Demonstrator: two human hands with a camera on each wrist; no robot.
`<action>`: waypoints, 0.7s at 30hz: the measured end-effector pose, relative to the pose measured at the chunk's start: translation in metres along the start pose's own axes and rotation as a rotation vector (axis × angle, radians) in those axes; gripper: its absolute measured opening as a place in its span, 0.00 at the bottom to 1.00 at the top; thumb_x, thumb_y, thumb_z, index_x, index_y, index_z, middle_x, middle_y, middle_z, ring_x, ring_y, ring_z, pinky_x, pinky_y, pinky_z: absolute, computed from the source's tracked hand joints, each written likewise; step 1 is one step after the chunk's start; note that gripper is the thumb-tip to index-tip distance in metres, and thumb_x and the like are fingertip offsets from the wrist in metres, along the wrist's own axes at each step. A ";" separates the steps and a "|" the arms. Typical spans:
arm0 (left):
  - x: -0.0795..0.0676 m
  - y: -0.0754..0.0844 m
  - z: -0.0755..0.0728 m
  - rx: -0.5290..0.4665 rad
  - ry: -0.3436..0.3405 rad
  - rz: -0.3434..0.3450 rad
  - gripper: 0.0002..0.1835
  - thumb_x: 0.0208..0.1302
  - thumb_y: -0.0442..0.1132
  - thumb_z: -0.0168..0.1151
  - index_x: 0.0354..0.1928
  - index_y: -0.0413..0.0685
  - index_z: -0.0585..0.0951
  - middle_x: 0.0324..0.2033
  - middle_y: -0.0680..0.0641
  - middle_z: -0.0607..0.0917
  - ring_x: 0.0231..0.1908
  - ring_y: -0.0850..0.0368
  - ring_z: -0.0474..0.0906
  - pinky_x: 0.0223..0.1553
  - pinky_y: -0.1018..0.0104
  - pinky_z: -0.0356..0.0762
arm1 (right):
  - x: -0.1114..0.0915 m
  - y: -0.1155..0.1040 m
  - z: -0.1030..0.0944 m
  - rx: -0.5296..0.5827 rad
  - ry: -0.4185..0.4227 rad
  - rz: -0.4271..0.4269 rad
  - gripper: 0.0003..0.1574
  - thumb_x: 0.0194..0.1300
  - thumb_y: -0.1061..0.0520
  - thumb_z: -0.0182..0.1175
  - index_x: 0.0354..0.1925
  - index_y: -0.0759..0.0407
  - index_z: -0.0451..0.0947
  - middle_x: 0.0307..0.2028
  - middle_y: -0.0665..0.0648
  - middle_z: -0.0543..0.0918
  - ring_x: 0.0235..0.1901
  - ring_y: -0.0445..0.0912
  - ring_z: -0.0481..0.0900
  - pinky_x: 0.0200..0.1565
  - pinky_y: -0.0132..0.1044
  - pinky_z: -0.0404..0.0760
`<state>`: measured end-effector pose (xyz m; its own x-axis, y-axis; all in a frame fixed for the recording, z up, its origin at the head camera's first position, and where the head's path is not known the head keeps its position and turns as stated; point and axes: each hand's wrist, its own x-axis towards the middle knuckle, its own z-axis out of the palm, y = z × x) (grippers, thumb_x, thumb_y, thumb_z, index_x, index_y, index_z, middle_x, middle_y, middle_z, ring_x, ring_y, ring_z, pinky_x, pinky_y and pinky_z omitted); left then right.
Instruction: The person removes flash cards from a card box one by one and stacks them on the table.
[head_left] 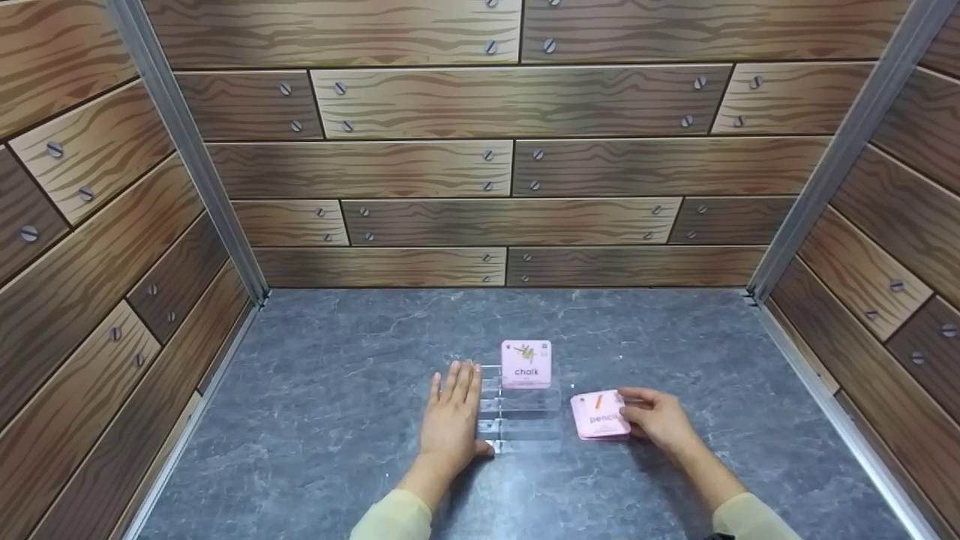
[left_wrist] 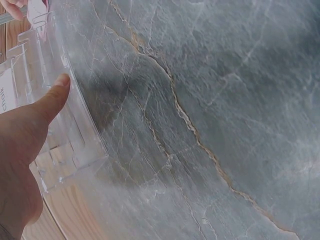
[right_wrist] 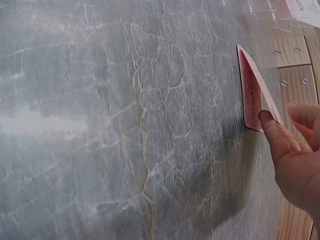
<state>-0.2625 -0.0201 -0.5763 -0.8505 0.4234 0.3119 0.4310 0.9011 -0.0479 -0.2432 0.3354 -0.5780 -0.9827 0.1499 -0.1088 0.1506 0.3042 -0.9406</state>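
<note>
In the head view, a clear stepped stand [head_left: 529, 429] is sitting just below and right of the frame's middle, on a grey marbled tabletop [head_left: 322, 420]. A pink chalk card [head_left: 526, 364] is standing upright at the stand's far end, its word facing the camera. The left hand [head_left: 448, 424] is lying along the stand's left side with its fingers straight and nearly together, pointing up the frame, while its thumb [left_wrist: 55, 97] is reaching across to the stand's near edge; it is touching the stand rather than grasping it. In the left wrist view, that thumb is showing at the left of the frame, resting against the clear plastic.

Right of the stand, the right hand [head_left: 661, 422] is pinching the pencil card [head_left: 596, 412] by its right edge, between thumb and fingertips. In the right wrist view, at the right of the frame, this card is slanting up from another pink card [right_wrist: 252, 102] that is lying on the tabletop (its lettering is showing only in part, as "rayon").

Pale yellow sleeves [head_left: 394, 517] are entering from the bottom of the head view. Plank-patterned walls [head_left: 420, 169] are filling the top and both sides of it, and metal strips [head_left: 832, 150] are running down their corners.
</note>
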 end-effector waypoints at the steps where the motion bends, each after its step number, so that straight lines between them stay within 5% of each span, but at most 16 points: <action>1: 0.000 0.000 0.000 -0.002 0.002 0.001 0.75 0.32 0.70 0.85 0.81 0.39 0.62 0.79 0.38 0.66 0.80 0.41 0.58 0.79 0.42 0.55 | 0.000 0.000 0.000 -0.008 0.001 0.003 0.29 0.68 0.71 0.63 0.65 0.80 0.74 0.53 0.75 0.85 0.46 0.49 0.87 0.42 0.37 0.91; 21: 0.000 0.000 0.000 -0.023 -0.013 -0.009 0.75 0.32 0.69 0.86 0.81 0.39 0.62 0.80 0.39 0.65 0.80 0.42 0.57 0.80 0.42 0.55 | -0.002 -0.003 -0.002 -0.004 0.042 0.024 0.27 0.71 0.69 0.61 0.65 0.80 0.75 0.55 0.77 0.84 0.47 0.51 0.87 0.42 0.39 0.91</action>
<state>-0.2625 -0.0199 -0.5757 -0.8583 0.4165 0.2998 0.4299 0.9026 -0.0230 -0.2417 0.3362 -0.5746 -0.9735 0.1965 -0.1173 0.1742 0.3036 -0.9368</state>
